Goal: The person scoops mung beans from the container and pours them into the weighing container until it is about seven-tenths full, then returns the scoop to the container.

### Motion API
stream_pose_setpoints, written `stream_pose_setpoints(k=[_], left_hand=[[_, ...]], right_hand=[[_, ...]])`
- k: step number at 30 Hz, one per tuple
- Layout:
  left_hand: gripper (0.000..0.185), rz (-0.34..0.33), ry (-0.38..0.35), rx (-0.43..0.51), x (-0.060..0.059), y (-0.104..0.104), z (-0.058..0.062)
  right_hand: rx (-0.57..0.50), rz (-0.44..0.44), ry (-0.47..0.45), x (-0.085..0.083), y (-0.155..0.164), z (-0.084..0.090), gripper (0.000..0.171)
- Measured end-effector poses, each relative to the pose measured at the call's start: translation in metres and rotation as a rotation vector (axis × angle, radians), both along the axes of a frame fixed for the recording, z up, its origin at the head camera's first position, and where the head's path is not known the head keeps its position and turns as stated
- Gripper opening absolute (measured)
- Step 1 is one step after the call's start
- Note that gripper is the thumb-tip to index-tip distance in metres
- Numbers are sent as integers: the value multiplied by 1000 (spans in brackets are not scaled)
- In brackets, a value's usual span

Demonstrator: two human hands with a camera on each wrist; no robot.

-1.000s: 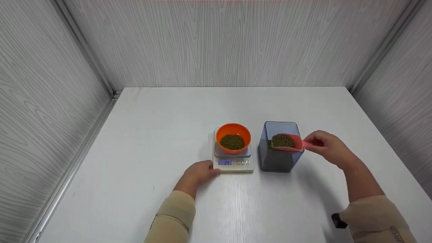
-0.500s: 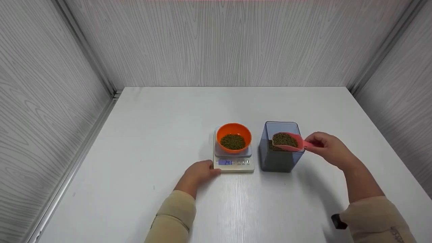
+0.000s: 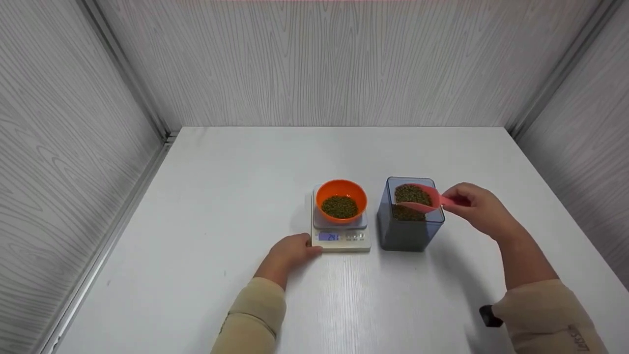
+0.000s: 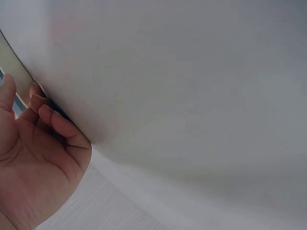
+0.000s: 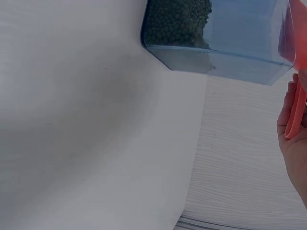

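My left hand (image 3: 290, 251) grips the front left corner of a white kitchen scale (image 3: 361, 244), thumb at its front edge and curled fingers along its side. On the scale's plate stands an orange bowl (image 3: 340, 187) with green-brown pellets in its bottom. To the right of the scale is a bluish see-through square container (image 3: 405, 236) holding more pellets. My right hand (image 3: 479, 209) holds a pink scoop (image 3: 435, 199) by its handle, and the scoop, heaped with pellets, is over the container's open top. In the right wrist view the scoop's handle (image 5: 295, 117) lies across the fingers.
A white table (image 3: 245, 167) carries everything, with grey wood-grain panels (image 3: 319, 64) rising behind it and on both sides. The container's rim (image 3: 413, 178) stands higher than the scale. The display (image 3: 328, 237) is lit, its digits small.
My right hand has moved the loaded scoop slightly up and away over the container, showing more pellets beneath it. The left hand, scale and bowl stay nearly in place.
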State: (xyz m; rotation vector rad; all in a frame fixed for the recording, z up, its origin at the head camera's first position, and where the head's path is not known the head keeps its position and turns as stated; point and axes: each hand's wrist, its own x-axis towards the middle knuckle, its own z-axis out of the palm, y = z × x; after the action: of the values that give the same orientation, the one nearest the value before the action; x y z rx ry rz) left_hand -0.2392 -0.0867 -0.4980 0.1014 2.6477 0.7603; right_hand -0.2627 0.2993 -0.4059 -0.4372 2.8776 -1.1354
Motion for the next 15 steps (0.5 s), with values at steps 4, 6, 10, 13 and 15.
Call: stream_pose_setpoints(k=[4, 6, 10, 13, 15], left_hand=[[31, -15, 21, -5, 0, -1, 0], [31, -15, 22, -6, 1, -1, 0], [31, -3, 14, 1, 0, -1, 0], [31, 4, 8, 6, 1, 0, 0], [31, 10, 2, 12, 1, 0, 1]], right_hand=[[-8, 15, 47, -2, -7, 2, 19], [-11, 22, 62, -3, -11, 4, 18], [12, 22, 73, -6, -22, 7, 17], [32, 17, 69, -9, -32, 10, 16], [47, 12, 62, -10, -38, 12, 17]])
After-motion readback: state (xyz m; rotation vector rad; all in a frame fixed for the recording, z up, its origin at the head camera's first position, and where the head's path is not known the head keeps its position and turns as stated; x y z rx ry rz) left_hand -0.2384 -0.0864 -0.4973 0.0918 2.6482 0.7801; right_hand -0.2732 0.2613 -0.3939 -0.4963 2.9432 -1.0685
